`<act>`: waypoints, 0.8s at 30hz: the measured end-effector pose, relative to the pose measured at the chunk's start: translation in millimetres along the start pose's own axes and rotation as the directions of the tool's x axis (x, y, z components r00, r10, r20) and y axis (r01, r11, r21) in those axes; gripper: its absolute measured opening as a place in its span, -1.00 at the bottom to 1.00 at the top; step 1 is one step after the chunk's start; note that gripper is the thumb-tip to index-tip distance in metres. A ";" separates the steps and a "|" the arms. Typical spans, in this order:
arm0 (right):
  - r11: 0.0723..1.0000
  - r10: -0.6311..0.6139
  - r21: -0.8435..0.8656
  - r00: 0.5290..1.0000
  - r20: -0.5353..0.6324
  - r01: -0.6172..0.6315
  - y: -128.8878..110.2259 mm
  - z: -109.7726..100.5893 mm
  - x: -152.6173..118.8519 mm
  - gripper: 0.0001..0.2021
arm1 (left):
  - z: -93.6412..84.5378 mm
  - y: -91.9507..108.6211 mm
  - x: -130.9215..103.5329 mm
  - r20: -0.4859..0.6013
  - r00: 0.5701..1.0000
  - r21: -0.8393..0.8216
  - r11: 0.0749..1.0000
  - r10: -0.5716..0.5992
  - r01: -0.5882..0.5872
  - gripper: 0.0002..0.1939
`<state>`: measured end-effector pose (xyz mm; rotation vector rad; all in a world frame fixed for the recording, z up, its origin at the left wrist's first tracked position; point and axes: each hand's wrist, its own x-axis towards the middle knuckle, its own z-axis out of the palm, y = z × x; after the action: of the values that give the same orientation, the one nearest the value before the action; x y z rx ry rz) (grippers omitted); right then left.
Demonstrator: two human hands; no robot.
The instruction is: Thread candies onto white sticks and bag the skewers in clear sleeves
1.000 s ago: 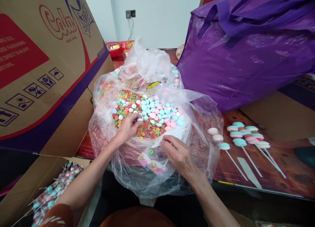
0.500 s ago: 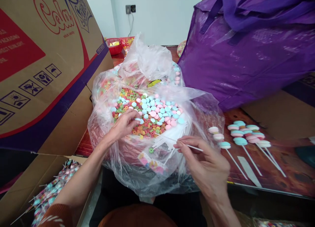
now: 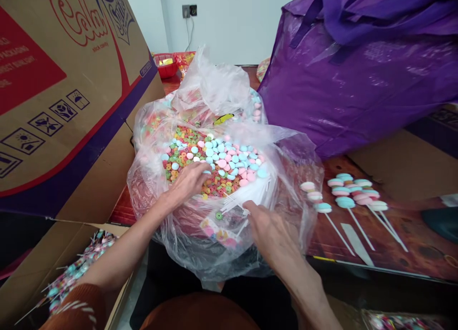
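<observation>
My left hand reaches over the loose candy in a clear plastic bag. Its fingertips are pinched on a pale blue candy, of which only a sliver shows. Below them lie ring-shaped gummy candies in red, orange and green. Pink and blue button candies are heaped farther back. My right hand, back upward, is closed beside a bundle of white lollipop sticks. The stick in its fingers is almost wholly hidden by the hand.
Finished candy lollipops lie on the table at right, near a flat pale strip. A large purple bag stands behind them. At left are a printed carton and an open box of lollipops.
My right hand has moved left and turned back-up, so the white stick once plainly visible in its fingers is now hidden. My left hand has shifted slightly right with the blue candy.
</observation>
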<state>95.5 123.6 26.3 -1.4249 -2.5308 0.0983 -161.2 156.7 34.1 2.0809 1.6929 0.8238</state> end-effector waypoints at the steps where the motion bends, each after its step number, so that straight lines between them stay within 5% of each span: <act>1: 1.000 -0.003 -0.015 1.000 0.006 0.004 -5.4 4.4 2.6 -0.73 | 0.7 -0.4 -1.0 -0.040 0.997 -0.116 0.992 -0.060 0.055 -0.87; 6: 0.997 0.053 0.058 0.998 0.021 -0.054 -26.5 17.1 11.5 -0.79 | 7.6 -1.5 -14.0 -0.043 0.958 -0.691 0.702 -0.282 0.176 -0.71; 9: 0.953 0.065 0.300 0.995 -0.071 -0.040 -36.6 15.9 11.9 -0.76 | 10.0 3.4 -23.4 -0.001 0.932 -0.786 0.576 -0.364 0.224 -0.54; 14: 0.734 0.125 0.677 0.972 -0.196 0.042 -57.8 7.8 13.0 -0.72 | 10.7 16.3 -31.6 0.055 0.894 -0.877 0.407 -0.445 0.257 -0.59; 21: 0.641 0.208 0.767 0.966 -0.151 -0.018 -69.1 10.3 17.6 -0.73 | 16.4 21.0 -37.0 -0.017 0.812 -0.908 0.349 -0.583 0.231 -0.53; 24: 0.650 0.214 0.759 0.966 -0.148 -0.028 -69.9 11.0 18.6 -0.74 | 16.8 19.9 -39.7 -0.029 0.821 -0.901 0.370 -0.570 0.226 -0.53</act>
<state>25.4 103.5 30.9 -1.1428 -1.8193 0.8597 -140.3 115.3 23.8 0.7638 1.3305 1.5130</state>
